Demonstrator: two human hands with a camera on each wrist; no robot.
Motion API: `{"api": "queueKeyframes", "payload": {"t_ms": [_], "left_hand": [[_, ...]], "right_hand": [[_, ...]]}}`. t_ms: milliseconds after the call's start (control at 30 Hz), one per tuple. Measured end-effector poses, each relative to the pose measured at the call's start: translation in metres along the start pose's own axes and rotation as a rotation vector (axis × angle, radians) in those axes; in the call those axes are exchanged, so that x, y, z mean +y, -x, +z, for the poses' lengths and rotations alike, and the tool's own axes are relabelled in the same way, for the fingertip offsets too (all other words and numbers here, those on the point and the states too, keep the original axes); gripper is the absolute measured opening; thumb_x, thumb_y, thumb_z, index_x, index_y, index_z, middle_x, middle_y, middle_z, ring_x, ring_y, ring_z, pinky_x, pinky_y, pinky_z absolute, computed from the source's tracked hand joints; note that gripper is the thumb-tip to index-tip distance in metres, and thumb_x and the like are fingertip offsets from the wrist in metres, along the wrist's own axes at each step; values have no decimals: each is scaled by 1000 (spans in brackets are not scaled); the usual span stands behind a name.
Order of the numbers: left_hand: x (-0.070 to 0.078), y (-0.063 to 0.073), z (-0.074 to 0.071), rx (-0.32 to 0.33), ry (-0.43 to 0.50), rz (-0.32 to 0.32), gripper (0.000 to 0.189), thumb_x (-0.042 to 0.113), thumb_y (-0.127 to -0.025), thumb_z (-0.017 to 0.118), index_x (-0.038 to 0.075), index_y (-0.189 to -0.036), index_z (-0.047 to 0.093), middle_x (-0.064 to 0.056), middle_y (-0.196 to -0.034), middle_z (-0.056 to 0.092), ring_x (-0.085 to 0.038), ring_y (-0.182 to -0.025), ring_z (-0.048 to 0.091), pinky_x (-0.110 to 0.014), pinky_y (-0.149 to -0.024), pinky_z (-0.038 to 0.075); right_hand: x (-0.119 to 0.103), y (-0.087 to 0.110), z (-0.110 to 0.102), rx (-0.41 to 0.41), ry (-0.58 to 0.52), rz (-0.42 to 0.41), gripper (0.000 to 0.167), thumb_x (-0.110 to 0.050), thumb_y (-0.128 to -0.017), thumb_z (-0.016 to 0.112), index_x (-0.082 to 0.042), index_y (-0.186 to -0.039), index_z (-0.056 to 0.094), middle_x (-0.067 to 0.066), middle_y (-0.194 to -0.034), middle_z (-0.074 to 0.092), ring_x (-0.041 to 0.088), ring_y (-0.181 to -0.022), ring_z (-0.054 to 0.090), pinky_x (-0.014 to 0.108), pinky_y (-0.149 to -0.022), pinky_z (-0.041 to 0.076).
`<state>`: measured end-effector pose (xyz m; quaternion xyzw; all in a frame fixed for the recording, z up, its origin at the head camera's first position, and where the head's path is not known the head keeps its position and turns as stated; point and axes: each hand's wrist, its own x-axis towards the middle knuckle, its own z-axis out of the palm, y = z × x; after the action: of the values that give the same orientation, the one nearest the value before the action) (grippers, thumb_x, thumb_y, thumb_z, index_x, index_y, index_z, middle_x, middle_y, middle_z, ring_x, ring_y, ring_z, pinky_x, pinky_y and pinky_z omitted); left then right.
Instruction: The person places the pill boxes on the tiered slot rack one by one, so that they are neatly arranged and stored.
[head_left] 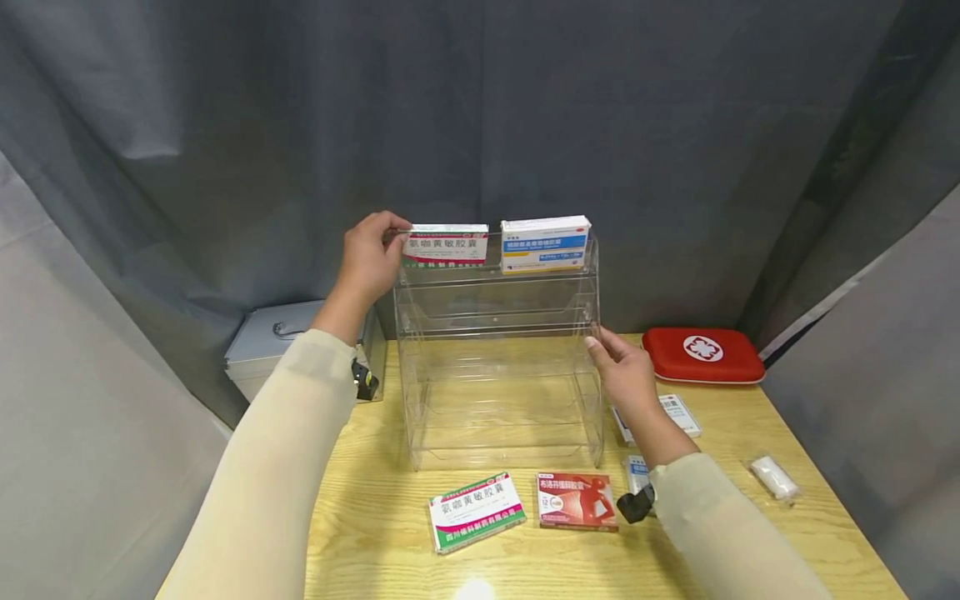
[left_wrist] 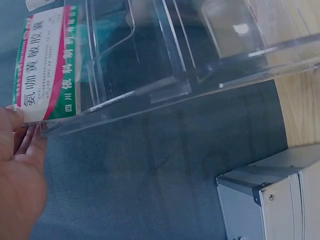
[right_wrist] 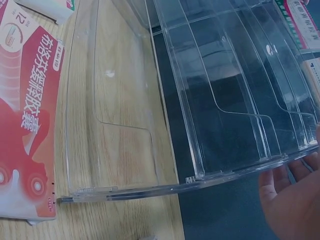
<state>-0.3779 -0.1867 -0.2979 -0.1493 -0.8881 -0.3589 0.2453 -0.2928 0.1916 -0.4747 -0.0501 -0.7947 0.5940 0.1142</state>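
A clear acrylic tiered display rack [head_left: 495, 454] stands upright on the table. My left hand [head_left: 372, 254] pinches the left end of a green, white and pink medicine box [head_left: 447, 245] at the left of the top tier. In the left wrist view, the thumb lies over that medicine box [left_wrist: 47, 65], with fingers behind its edge. A white and blue medicine box [head_left: 544, 245] leans in the top tier's right side. Lower down, my right hand [head_left: 628, 375] holds the rack's right side edge, thumb toward the front. The lower tiers hold no boxes.
Before the rack lie another green and pink medicine box [head_left: 477, 512] and a red one [head_left: 576, 501]. Right of it are a white box [head_left: 681, 414], a blue-white box [head_left: 637, 472] partly hidden, a wrapped white roll [head_left: 775, 478] and a red first-aid case [head_left: 702, 356]. A metal case [head_left: 258, 337] stands left.
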Motion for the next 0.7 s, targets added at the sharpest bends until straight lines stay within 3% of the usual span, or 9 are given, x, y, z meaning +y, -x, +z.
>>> {"api": "queueKeyframes", "payload": {"t_ms": [167,400,700], "left_hand": [[0,2,1,-23,-22,-11,20,12,-113,59,8,-128,71,-14,-125,67,-32,-106,65,-48,-92,58],[-1,2,4,-17,-17,25,18,9,-112,61,5,-125,72,-16,-122,68,-34,-104,65,-48,-91,58],[-3,3,7,-28,-49,50,17,5,-111,60,0,-121,73,-15,-136,69,-33,-115,68,-47,-98,61]], "right_hand": [[0,0,-1,-1,1,1,54,-39,-111,66,-15,-159,58,12,-158,61,29,-147,59,48,-125,49],[-1,2,-2,-9,3,3,56,-41,-111,65,-15,-160,57,11,-160,59,29,-148,58,48,-125,48],[0,2,-3,4,1,1,54,-38,-111,66,-12,-158,58,13,-158,61,30,-148,58,49,-124,50]]}}
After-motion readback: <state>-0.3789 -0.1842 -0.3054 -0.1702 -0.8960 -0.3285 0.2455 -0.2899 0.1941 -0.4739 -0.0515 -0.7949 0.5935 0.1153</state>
